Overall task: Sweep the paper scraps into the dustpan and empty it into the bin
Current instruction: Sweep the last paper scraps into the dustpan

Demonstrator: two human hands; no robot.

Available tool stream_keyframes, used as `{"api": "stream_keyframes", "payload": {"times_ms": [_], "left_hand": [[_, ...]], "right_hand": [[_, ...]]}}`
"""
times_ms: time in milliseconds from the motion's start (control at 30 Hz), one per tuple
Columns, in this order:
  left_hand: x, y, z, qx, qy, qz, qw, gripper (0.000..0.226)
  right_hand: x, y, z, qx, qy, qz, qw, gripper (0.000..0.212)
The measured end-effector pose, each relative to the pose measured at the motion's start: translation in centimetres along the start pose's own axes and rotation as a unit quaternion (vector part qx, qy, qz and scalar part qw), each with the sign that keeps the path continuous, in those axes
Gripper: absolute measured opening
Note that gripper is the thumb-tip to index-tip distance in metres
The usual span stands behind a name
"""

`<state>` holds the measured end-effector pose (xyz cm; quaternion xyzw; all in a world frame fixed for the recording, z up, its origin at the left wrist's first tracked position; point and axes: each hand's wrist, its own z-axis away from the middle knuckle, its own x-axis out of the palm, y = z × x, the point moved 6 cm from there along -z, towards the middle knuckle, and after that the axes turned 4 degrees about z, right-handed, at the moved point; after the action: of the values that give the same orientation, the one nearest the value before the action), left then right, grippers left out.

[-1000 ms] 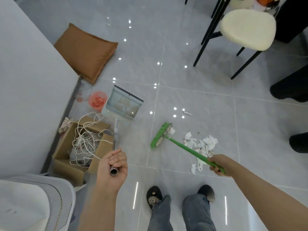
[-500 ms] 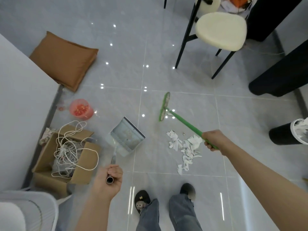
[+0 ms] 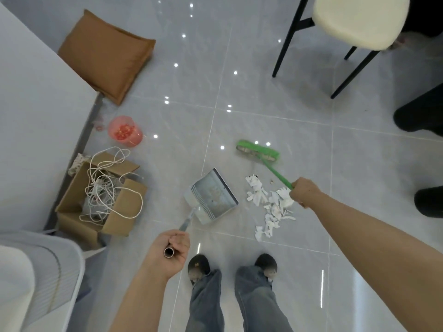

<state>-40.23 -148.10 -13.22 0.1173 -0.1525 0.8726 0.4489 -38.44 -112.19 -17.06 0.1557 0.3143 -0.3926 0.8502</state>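
Gripping the round metal tube handle of the dustpan (image 3: 212, 196), the left hand (image 3: 171, 250) is wrapping its fingers tightly around the shaft, whose hollow end is showing at the fist. The dustpan's flat grey metal tray is resting on the glossy grey floor tiles (image 3: 263, 92), its dark-edged mouth facing the paper scraps (image 3: 271, 204), just beside them. The right hand (image 3: 303, 191) is clenching the thin green plastic handle of the broom (image 3: 259, 153), whose long, narrow green head is lying on the floor beyond the scraps. The scraps are sitting as a loose heap of torn, crumpled white pieces between the dustpan and the right hand, in front of the person's dark slippers (image 3: 199, 267). Off to the left, an open cardboard box (image 3: 124, 212) is holding tangled white cord, with a translucent pink plastic tub (image 3: 125, 131) and a brown square cushion (image 3: 105, 53) farther away.
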Motion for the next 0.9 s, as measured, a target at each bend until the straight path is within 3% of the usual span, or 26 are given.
{"api": "stream_keyframes", "payload": {"times_ms": [67,200,333,600,700,800,900], "left_hand": [[0.5,-1.3,-0.6,0.009,0.034,-0.008,0.999,0.027],[1.7,-3.1,-1.8,0.024,0.055,-0.001,0.998,0.017],[2.3,-4.6,-1.7,0.035,0.068,-0.027,0.997,0.016],[2.3,-3.5,-1.6,0.036,0.111,-0.058,0.991,0.034],[2.9,-3.2,-1.4,0.026,0.114,-0.088,0.989,0.032],[1.8,-2.0,-1.3,0.013,0.126,-0.119,0.985,0.047],[0.2,-0.4,-1.0,-0.007,0.146,-0.143,0.979,0.032]], "right_hand": [[1.9,1.8,1.5,-0.010,-0.016,0.004,1.000,0.032],[4.3,5.7,4.6,-0.022,-0.052,0.064,0.996,0.031],[3.2,8.7,6.3,-0.027,-0.053,0.090,0.994,0.034],[2.0,14.5,9.7,0.001,0.009,-0.007,1.000,0.045],[2.0,15.2,10.2,0.037,0.029,-0.045,0.998,0.046],[2.3,15.9,10.0,0.088,0.036,-0.084,0.992,0.040],[3.5,16.4,9.5,0.144,0.031,-0.129,0.981,0.036]]}}
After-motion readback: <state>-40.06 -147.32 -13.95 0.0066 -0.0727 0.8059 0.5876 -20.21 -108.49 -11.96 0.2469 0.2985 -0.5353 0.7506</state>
